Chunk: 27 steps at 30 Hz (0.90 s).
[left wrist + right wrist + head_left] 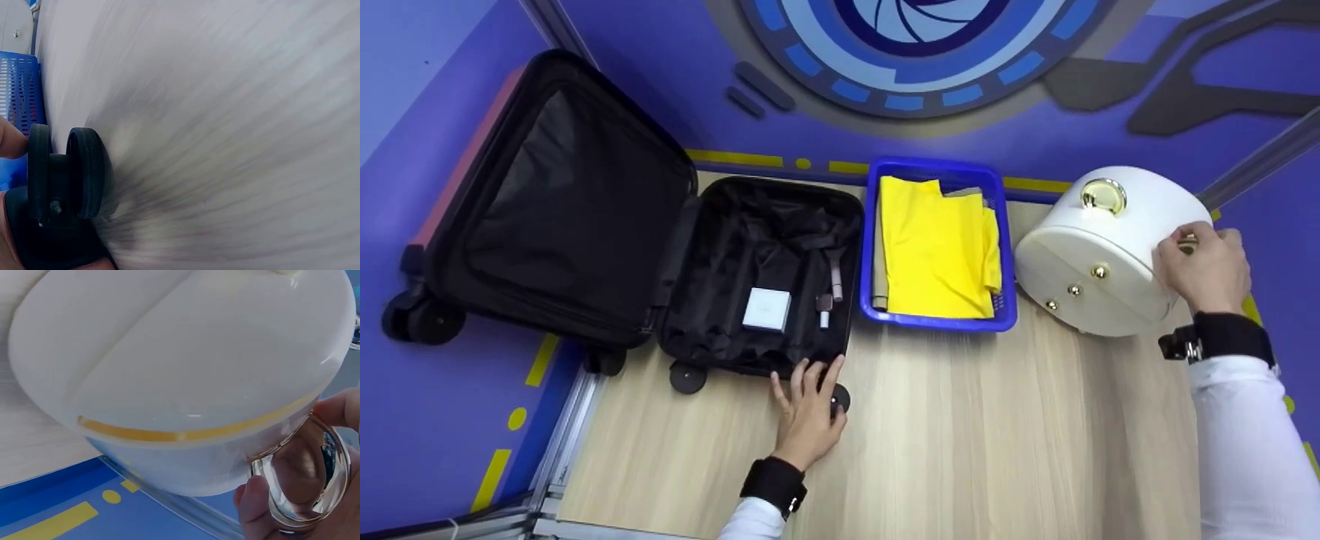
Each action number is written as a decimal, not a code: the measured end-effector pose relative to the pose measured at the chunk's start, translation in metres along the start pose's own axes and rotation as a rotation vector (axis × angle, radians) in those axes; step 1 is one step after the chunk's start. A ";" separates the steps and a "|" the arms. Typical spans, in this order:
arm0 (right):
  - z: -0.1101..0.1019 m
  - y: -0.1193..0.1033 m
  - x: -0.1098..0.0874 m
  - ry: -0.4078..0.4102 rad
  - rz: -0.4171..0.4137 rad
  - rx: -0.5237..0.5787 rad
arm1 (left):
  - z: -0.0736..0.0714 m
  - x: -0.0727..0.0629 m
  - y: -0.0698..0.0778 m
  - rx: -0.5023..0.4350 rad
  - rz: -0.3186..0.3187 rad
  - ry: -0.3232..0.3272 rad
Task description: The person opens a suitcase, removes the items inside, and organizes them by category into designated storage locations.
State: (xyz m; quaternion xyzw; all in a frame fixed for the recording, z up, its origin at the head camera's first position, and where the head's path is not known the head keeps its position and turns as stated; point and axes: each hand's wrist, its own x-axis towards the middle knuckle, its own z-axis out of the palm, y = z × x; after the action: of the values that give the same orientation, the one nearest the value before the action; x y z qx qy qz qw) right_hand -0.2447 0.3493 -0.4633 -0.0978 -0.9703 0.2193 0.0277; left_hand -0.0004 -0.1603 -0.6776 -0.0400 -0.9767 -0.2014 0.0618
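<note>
My left hand (810,416) rests on the near edge of an open black-lined suitcase (701,262), its fingers fairly straight. Beside that hand is a black caster wheel (87,171), close up in the left wrist view. A white box (765,309), a slim pinkish tube (836,281) and a small bottle with a dark cap (824,319) lie inside the suitcase. At the right, a round white case (1147,195) with gold knobs stands tilted. My right hand (1207,270) grips the shiny gold ring handle (304,467) on its side.
Between suitcase and white case sits a blue basket (937,324) with folded yellow cloth (937,247) and some greyish-brown cloth. The suitcase lid (577,202) leans up at the left. Blue panels (810,135) enclose the back and sides of the wooden table (960,450).
</note>
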 end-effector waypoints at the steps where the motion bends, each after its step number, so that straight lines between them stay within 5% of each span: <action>1: 0.000 0.001 -0.007 0.003 0.006 0.002 | 0.000 0.000 0.000 -0.004 0.000 0.003; 16: 0.009 0.017 -0.134 0.173 0.082 -0.018 | 0.003 0.000 -0.002 -0.012 0.012 0.027; 27: 0.013 0.008 -0.195 0.151 0.111 -0.023 | 0.003 0.001 -0.002 -0.013 0.006 0.020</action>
State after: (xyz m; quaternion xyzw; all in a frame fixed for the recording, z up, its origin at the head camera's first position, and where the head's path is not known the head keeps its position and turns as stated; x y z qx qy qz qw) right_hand -0.0535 0.3112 -0.4808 -0.1680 -0.9611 0.2011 0.0876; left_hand -0.0015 -0.1611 -0.6808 -0.0414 -0.9746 -0.2082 0.0720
